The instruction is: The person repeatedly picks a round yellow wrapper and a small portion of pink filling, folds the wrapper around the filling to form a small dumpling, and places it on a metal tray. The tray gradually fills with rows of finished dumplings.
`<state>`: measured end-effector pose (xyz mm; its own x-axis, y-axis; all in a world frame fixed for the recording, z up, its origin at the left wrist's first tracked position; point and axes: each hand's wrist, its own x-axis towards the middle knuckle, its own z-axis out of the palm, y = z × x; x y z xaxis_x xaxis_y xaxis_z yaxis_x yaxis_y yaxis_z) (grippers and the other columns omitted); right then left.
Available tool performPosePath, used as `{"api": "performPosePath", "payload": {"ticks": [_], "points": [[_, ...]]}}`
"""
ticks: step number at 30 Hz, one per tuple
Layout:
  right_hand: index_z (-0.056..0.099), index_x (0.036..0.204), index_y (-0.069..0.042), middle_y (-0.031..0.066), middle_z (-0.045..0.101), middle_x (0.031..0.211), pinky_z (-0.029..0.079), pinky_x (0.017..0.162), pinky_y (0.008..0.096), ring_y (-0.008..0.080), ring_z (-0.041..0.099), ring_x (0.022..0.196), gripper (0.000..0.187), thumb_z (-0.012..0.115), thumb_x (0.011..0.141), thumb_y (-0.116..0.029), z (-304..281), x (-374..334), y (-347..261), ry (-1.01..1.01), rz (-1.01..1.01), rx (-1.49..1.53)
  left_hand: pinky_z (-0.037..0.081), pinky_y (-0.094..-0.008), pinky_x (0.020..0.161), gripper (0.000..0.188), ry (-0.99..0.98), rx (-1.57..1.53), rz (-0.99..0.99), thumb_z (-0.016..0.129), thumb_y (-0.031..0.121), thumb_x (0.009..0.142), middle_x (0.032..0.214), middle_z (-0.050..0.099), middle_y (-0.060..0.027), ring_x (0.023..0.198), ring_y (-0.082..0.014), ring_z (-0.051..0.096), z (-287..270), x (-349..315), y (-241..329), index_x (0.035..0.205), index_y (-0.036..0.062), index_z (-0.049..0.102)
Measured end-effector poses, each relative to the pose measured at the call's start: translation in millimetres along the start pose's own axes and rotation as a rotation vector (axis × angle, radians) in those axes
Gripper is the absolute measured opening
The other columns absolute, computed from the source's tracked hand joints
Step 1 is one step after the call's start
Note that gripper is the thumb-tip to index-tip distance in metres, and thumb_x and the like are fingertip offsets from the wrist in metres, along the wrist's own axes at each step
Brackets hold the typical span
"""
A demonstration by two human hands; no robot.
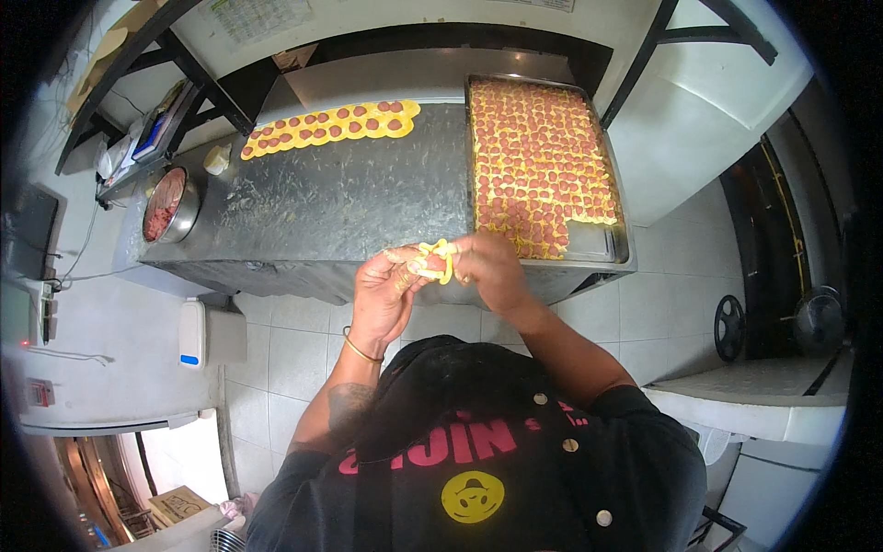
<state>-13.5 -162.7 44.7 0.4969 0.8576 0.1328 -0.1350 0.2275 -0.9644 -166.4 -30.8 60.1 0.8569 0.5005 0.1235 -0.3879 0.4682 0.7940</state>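
Between my two hands, just off the table's front edge, is a yellow dumpling wrapper with pinkish meat (436, 261). My left hand (379, 290) cups it from the left, its fingers curled round and smeared with something pale. From the right, my right hand (492, 273) pinches the wrapper's edge; its fingertips are partly hidden. On the table's far side, overlapping yellow wrappers (331, 129) lie in rows, each topped with a lump of meat. A large metal tray (593, 241) at the right holds many filled dumplings in close rows, with bare metal at its near right corner.
A steel bowl (190, 216) of raw minced meat stands at the table's left end, near a small pale lump (217, 160). The dark tabletop (340, 202) is dusted with streaks of flour. Black shelf brackets (198, 78) rise at the back left. A white bin (193, 333) stands below left.
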Motion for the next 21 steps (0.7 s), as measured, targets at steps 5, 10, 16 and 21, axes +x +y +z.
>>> {"api": "performPosePath", "payload": {"ticks": [5, 10, 16, 21], "points": [[0.069, 0.100, 0.000, 0.0025, 0.067, 0.086, 0.050, 0.068, 0.0264, 0.0092, 0.062, 0.075, 0.013, 0.068, 0.098, -0.013, 49, 26, -13, 0.161, -0.037, 0.295, 0.060, -0.0354, 0.093, 0.011, 0.078, -0.082, 0.087, 0.064, 0.002, 0.102, 0.116, 0.072, -0.0149, 0.104, -0.0232, 0.071, -2, 8, 23, 0.111, -0.0016, 0.066], [0.067, 0.105, 0.000, 0.0048, 0.069, 0.086, 0.052, 0.069, 0.0275, 0.0121, 0.066, 0.075, 0.022, 0.078, 0.092, -0.014, 78, 24, -5, 0.201, -0.242, -0.178, 0.059, -0.0351, 0.095, 0.009, 0.093, -0.036, 0.169, 0.064, 0.000, 0.101, 0.118, 0.071, -0.0151, 0.105, -0.0216, 0.070, -27, 8, 43, 0.109, -0.0015, 0.066], [0.072, 0.105, -0.002, 0.0110, 0.071, 0.085, 0.053, 0.064, 0.0299, 0.0162, 0.068, 0.072, 0.022, 0.081, 0.087, -0.013, 122, 42, -17, 0.441, -0.475, -0.701, 0.054, -0.0349, 0.101, 0.009, 0.115, 0.164, 0.376, 0.066, 0.000, 0.100, 0.119, 0.070, -0.0145, 0.109, -0.0198, 0.068, -51, 23, 61, 0.108, -0.0024, 0.067], [0.069, 0.106, -0.003, 0.0104, 0.071, 0.088, 0.054, 0.066, 0.0321, 0.0189, 0.069, 0.074, 0.029, 0.084, 0.084, -0.016, 136, 55, -20, 0.373, -0.566, -0.769, 0.055, -0.0368, 0.100, 0.009, 0.072, 0.140, 0.325, 0.066, 0.001, 0.100, 0.117, 0.071, -0.0161, 0.109, -0.0214, 0.069, -59, 35, 69, 0.108, -0.0034, 0.066]]}}
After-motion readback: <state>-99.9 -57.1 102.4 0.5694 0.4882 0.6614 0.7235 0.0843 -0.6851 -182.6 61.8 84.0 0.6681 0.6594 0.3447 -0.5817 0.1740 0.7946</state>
